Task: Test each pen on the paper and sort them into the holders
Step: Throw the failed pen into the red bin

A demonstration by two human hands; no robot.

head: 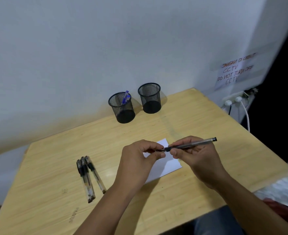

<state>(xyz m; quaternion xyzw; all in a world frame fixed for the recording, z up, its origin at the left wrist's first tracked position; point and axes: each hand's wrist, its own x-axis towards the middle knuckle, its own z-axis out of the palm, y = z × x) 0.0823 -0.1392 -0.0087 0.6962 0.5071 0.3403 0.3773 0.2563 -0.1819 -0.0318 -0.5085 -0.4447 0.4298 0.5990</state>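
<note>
Above a white sheet of paper (163, 168), my right hand (195, 156) grips the clear barrel of a black pen (194, 144). My left hand (139, 158) pinches the cap end of that same pen. Three black pens (89, 177) lie side by side on the wooden table (55, 167), left of my hands. Two black mesh holders stand at the back by the wall: the left holder (122, 107) has blue pens (126, 97) in it, the right holder (150, 98) looks empty.
A handwritten paper notice (234, 70) hangs on the wall at the right. Below it a power strip (234, 99) with white plugs and cables sits beyond the table's right edge. A plastic-wrapped bundle (285, 189) lies at the near right.
</note>
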